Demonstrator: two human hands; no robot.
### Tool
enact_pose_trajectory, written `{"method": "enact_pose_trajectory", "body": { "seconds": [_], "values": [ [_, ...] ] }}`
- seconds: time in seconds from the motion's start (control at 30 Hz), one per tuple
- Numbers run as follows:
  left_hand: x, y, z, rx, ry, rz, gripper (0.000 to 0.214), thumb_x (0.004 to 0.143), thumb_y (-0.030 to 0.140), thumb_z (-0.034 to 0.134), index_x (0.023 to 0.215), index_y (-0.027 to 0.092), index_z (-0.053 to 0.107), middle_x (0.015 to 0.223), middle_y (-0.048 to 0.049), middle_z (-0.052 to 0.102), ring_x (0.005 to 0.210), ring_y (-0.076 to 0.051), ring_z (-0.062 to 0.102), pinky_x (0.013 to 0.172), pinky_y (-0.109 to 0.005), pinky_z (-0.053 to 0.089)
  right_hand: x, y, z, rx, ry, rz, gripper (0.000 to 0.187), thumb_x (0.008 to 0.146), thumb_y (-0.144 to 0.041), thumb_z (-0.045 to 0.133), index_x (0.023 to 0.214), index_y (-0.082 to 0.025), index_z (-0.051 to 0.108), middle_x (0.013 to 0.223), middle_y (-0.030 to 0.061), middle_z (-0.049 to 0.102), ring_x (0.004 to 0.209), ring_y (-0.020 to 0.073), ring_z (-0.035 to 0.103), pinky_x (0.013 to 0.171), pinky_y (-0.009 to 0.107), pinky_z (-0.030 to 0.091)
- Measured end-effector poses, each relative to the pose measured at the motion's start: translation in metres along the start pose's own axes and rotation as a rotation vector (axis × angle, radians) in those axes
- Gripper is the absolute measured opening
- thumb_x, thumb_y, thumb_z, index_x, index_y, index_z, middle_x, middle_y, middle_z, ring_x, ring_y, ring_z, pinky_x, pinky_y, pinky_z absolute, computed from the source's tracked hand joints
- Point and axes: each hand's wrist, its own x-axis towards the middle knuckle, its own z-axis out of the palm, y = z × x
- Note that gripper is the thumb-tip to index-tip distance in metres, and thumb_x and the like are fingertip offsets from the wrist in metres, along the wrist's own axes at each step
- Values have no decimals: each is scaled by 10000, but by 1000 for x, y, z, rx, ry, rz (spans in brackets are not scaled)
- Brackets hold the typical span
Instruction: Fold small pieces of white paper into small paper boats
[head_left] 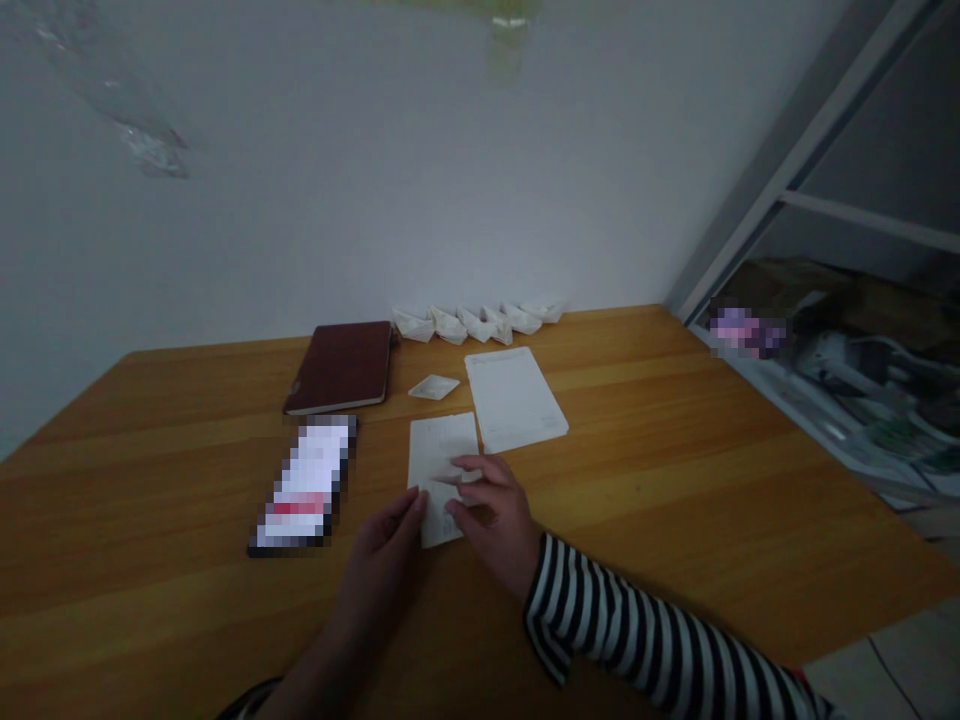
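Note:
A white sheet of paper (pixel 441 450) lies on the wooden table (pixel 675 470) in front of me. My right hand (pixel 491 520), in a black-and-white striped sleeve, rests on the sheet's near part with its fingers pressed down on a fold. My left hand (pixel 386 560) touches the sheet's near left edge with its fingertips. Neither hand lifts the paper off the table.
A stack of white sheets (pixel 514 400) lies just beyond. One small folded paper piece (pixel 433 387) sits beside a dark red notebook (pixel 343 366). Several folded paper boats (pixel 476 322) line the wall. A phone (pixel 304 485) lies at left. A shelf (pixel 847 370) stands at right.

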Motion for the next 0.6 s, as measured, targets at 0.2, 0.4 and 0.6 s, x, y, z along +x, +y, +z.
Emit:
{"method": "enact_pose_trajectory", "body": {
  "seconds": [0.2, 0.4, 0.6],
  "values": [
    [-4, 0, 8, -123, 7, -17, 374, 676, 328, 834, 986, 144, 737, 873, -74, 782, 834, -236, 732, 773, -315, 568, -3, -5, -6, -299, -93, -237, 312, 940, -185, 532, 1207, -275, 667, 1290, 16, 671, 1290, 196, 526, 1097, 450, 378],
    [-1, -2, 9, -144, 39, 47, 343, 675, 356, 825, 906, 111, 763, 858, -102, 783, 783, -224, 729, 768, -311, 562, -6, -7, -8, -443, -172, -380, 403, 981, -148, 439, 1354, -255, 544, 1294, 43, 665, 1344, 211, 492, 1183, 556, 209],
    [2, -7, 3, -68, -5, 90, 301, 760, 374, 759, 949, 139, 763, 920, -85, 783, 849, -206, 719, 814, -287, 534, -10, -7, -5, -487, -168, -436, 429, 997, -142, 410, 1413, -222, 476, 1285, 70, 668, 1311, 217, 529, 1195, 562, 205]
  ]
}}
